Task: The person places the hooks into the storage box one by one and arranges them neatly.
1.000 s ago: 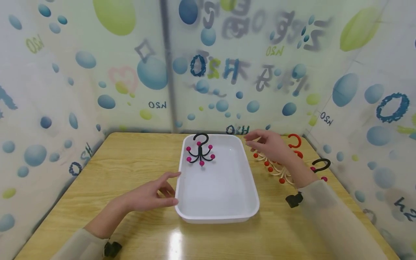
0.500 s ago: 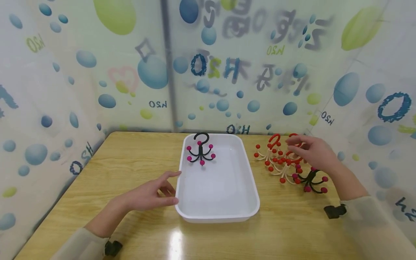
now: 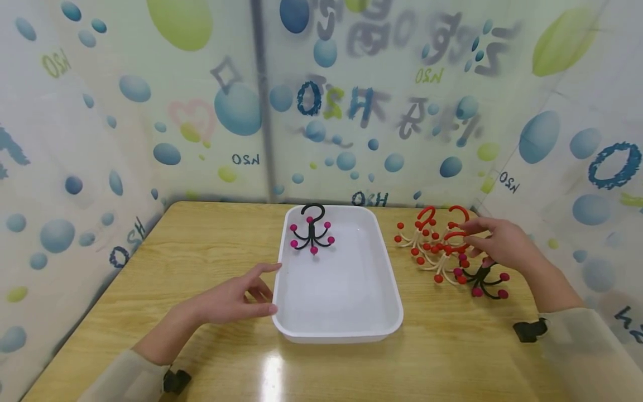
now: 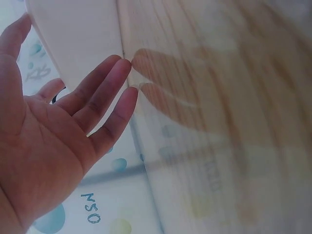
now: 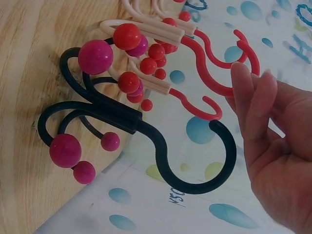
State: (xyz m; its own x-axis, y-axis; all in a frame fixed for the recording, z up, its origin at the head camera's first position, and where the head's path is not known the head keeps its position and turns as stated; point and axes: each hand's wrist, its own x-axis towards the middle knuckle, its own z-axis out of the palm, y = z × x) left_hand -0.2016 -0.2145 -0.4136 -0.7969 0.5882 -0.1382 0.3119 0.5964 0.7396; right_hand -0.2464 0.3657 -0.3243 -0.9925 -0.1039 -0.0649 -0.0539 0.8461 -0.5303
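Note:
My right hand (image 3: 507, 245) pinches the red top of the nearest red-and-cream multi-prong hanging hook (image 5: 209, 78) between thumb and fingertips; the fingers hide part of its curve. Two more red-and-cream hooks (image 3: 414, 237) lie close behind it. Beside them is a black hanging hook (image 5: 117, 114) with magenta balls on its prongs, its curved top near my fingers. A matching black hook (image 3: 312, 237) lies at the back left inside the white tray (image 3: 337, 336). My left hand (image 3: 228, 301) is spread at the tray's left side, fingertips at the rim.
The wooden table (image 3: 216, 234) carries the tray at its middle and the hook cluster at its right. Bubble-printed curtains (image 3: 201, 167) enclose the back and both sides. Black bands (image 3: 529, 330) are worn at both wrists.
My right hand has moved right, from beside the tray's far right corner to the hook cluster, and its fingers have come onto a red hook top. My left hand has stayed at the tray.

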